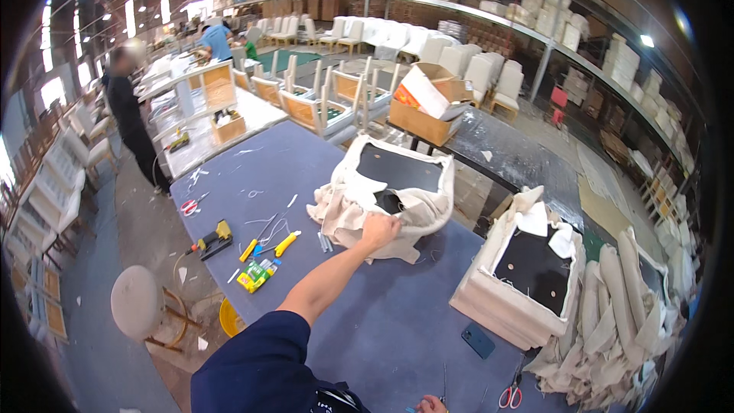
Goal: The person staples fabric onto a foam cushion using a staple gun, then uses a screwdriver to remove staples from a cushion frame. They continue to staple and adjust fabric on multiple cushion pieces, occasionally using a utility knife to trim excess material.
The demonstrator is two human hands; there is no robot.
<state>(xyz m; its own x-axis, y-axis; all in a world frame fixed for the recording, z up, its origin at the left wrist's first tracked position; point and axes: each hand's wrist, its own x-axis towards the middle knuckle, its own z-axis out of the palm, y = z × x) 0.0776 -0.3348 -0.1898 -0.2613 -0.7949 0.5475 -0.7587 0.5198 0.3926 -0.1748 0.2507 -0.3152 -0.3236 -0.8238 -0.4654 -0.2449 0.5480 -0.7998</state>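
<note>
My left hand (380,231) is closed on the loose beige fabric (344,218) of an upholstered chair seat. The seat (443,210) lies upside down on the blue-grey covered table, its black underside (401,168) showing and fabric bunched along its near left side. At the lower edge, my right hand (432,405) is only partly in view; its fingers look closed, and a thin dark shaft (445,382) rises beside them. Red-handled scissors (511,396) and a dark phone (478,340) lie to its right.
A second beige seat (508,279) and heaped covers (612,321) stand at the right. Yellow-handled tools (287,243), a green-yellow packet (258,275), a staple gun (214,240) and scissors (189,207) lie left. A round stool (138,302) stands beside the table; a person (130,115) stands beyond.
</note>
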